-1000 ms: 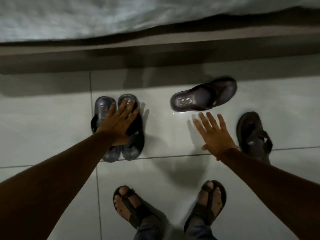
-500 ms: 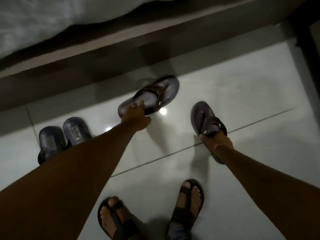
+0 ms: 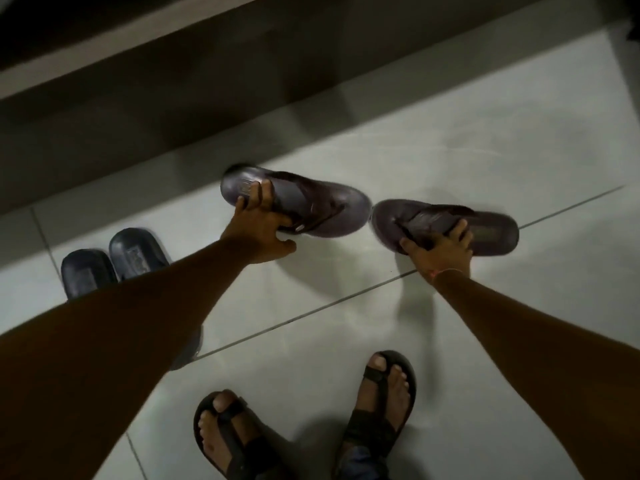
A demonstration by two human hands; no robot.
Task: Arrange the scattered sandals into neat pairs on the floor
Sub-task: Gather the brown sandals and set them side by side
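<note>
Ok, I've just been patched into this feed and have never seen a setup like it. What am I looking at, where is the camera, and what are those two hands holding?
There is no machine here. The one picture comes from a camera worn on a person's head, looking down past their bare arms to a pale tiled floor.

The left hand grips a dark thong sandal near its heel end. The right hand grips a matching sandal across its middle. The two sandals lie roughly end to end, toes almost meeting, so they are not yet side by side.

Further left, partly behind the left forearm, a grey pair of slippers sits together, already neat.

At the bottom you see the person's own feet in strapped sandals; those are being worn. A dark ledge runs along the top.
</note>
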